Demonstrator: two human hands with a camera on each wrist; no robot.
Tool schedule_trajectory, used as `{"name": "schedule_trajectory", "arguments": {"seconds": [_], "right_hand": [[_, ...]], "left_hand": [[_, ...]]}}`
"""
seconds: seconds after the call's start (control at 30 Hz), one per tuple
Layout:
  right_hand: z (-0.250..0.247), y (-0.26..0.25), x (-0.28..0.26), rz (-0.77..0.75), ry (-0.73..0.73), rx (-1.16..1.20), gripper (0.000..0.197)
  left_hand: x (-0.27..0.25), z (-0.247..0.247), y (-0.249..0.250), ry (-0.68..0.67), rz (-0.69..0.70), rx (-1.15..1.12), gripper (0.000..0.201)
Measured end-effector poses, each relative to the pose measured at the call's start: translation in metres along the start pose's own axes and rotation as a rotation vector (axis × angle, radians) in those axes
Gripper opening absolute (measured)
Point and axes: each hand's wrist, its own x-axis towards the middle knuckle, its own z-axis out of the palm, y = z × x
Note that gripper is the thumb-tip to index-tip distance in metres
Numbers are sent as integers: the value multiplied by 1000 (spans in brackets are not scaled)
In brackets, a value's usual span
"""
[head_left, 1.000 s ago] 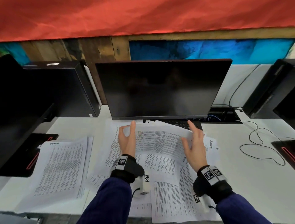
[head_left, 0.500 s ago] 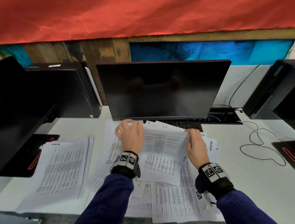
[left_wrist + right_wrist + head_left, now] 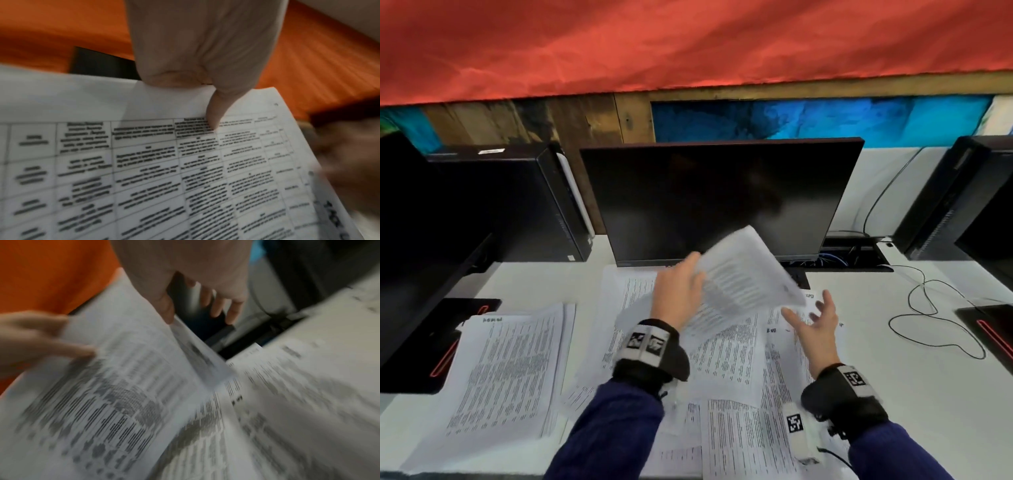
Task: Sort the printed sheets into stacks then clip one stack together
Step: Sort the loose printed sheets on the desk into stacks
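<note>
My left hand (image 3: 681, 291) pinches a printed sheet (image 3: 743, 274) by its edge and holds it lifted and tilted above the desk, in front of the monitor. In the left wrist view the thumb (image 3: 214, 112) lies on the sheet's printed table (image 3: 164, 170). My right hand (image 3: 813, 320) hovers just right of the sheet with fingers spread and nothing in it; its thumb (image 3: 164, 305) is beside the paper's edge (image 3: 195, 350). Loose printed sheets (image 3: 736, 370) lie spread under both hands. A neater stack (image 3: 506, 370) sits at the left.
A dark monitor (image 3: 719, 198) stands just behind the sheets, with a keyboard's edge (image 3: 799, 277) under it. Black computer towers stand at left (image 3: 517, 202) and right (image 3: 955, 195). A black cable (image 3: 935, 318) loops on the white desk (image 3: 893, 394) at right.
My left hand has lifted a sheet off the pile and swung it up toward the monitor. My right hand has let go of the paper and opened.
</note>
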Motion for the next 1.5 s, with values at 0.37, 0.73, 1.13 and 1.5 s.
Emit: {"name": "schedule_trajectory", "arguments": {"seconds": [0.37, 0.73, 1.13, 1.5], "right_hand": [[52, -65, -11, 0, -498, 276, 32], [80, 18, -24, 138, -457, -16, 45], [105, 16, -30, 252, -395, -77, 48], [158, 82, -60, 208, -490, -503, 35]], "left_hand": [[-40, 9, -30, 262, -462, -827, 54], [-68, 53, -60, 222, -579, -647, 26], [-88, 44, -109, 86, -704, -369, 52], [-118, -129, -277, -12, -944, -469, 41]]}}
